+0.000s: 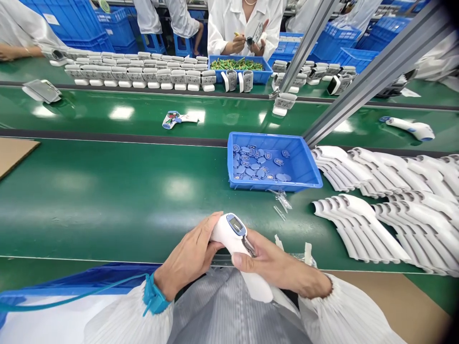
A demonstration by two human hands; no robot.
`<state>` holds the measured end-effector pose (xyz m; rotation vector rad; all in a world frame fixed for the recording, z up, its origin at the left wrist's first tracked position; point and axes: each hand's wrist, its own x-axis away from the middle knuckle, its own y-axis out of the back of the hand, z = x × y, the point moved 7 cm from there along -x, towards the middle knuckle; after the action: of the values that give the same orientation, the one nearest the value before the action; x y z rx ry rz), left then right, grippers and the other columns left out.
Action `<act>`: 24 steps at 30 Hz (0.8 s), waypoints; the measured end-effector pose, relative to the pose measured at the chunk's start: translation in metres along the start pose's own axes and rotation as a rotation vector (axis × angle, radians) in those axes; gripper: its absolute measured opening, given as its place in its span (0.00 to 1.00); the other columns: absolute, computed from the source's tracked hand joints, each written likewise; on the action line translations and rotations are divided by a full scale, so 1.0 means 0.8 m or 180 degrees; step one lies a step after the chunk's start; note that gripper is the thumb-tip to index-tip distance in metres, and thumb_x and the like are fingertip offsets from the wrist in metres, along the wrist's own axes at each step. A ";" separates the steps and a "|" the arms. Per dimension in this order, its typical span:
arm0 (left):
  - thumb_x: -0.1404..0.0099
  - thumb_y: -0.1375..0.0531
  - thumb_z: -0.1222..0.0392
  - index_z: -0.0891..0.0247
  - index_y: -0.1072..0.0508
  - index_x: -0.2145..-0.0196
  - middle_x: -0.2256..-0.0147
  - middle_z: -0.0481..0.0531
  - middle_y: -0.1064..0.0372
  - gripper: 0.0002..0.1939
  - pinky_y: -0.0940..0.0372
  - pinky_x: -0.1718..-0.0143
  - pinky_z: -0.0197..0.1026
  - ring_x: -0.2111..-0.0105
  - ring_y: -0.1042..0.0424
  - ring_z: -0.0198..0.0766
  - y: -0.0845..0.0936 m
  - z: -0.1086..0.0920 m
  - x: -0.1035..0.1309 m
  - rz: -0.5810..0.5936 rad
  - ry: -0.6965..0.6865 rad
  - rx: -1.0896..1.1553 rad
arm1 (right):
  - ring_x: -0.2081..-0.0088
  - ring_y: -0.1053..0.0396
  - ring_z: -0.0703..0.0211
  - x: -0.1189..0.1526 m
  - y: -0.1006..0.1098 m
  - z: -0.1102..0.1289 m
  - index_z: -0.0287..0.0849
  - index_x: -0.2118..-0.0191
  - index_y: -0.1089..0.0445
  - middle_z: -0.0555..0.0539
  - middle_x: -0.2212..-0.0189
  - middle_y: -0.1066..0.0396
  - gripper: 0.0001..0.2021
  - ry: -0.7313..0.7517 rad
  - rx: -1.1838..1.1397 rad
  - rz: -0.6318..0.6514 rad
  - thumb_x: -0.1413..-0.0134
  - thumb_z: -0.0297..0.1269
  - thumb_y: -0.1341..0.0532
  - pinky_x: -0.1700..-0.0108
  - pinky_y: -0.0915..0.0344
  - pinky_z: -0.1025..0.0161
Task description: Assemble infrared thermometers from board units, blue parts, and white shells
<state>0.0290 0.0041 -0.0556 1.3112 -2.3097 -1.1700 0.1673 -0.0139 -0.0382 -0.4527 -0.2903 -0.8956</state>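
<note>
A white handheld thermometer with a small grey screen in a blue surround is held at the front edge of the green bench. My left hand wraps round its head end, fingers on top and thumb below. My right hand grips the body just under the screen, thumb across the front. The handle slants down to the right, below my right thumb. A teal strap with a cord circles my left wrist. Beyond my hands stands a blue bin holding small blue parts.
White curved shell halves lie in rows at the right. Clear plastic scraps sit by the bin. A metal post slants up behind it. An opened thermometer lies on the far strip. Across the bench, a person in white works beside several grey-and-white devices.
</note>
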 end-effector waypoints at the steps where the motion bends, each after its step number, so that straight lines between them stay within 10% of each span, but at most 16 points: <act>1: 0.25 0.49 0.60 0.59 0.56 0.32 0.37 0.64 0.38 0.28 0.32 0.42 0.51 0.39 0.33 0.47 -0.001 0.001 0.001 -0.0058 0.0002 -0.0051 | 0.45 0.35 0.52 0.001 -0.001 0.001 0.50 0.34 0.41 0.45 0.45 0.32 0.33 -0.0053 -0.0010 -0.0040 0.41 0.54 0.37 0.45 0.35 0.54; 6: 0.24 0.49 0.58 0.60 0.50 0.32 0.36 0.62 0.40 0.26 0.36 0.39 0.52 0.37 0.36 0.48 0.005 -0.003 -0.005 0.0017 0.0069 0.0127 | 0.47 0.33 0.52 0.003 0.003 0.002 0.51 0.34 0.41 0.44 0.45 0.32 0.29 0.0002 0.0289 -0.0116 0.37 0.54 0.41 0.46 0.34 0.53; 11: 0.35 0.37 0.45 0.59 0.28 0.53 0.63 0.47 0.24 0.19 0.32 0.67 0.38 0.67 0.26 0.37 0.020 -0.004 -0.027 0.0617 0.0800 0.1046 | 0.48 0.33 0.54 0.001 0.015 0.004 0.50 0.38 0.37 0.45 0.46 0.32 0.21 0.0517 0.1333 -0.0220 0.32 0.48 0.44 0.45 0.35 0.55; 18: 0.36 0.36 0.44 0.59 0.27 0.55 0.60 0.47 0.26 0.19 0.36 0.64 0.37 0.65 0.29 0.36 0.046 -0.014 -0.045 0.0075 0.1043 0.1138 | 0.47 0.34 0.56 -0.003 0.035 0.039 0.52 0.40 0.37 0.46 0.44 0.34 0.20 0.1097 0.1432 -0.1051 0.34 0.47 0.41 0.47 0.37 0.59; 24: 0.30 0.44 0.44 0.60 0.27 0.55 0.61 0.49 0.24 0.17 0.33 0.66 0.37 0.64 0.26 0.37 0.061 0.027 -0.099 0.0326 0.1018 0.1054 | 0.77 0.40 0.65 -0.014 0.039 0.006 0.42 0.67 0.33 0.53 0.80 0.36 0.25 -0.0038 0.0711 -0.0738 0.36 0.61 0.48 0.72 0.44 0.64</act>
<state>0.0324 0.0928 -0.0198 1.3477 -2.3572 -0.5132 0.1854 0.0125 -0.0469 -0.2199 -0.4553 -1.0727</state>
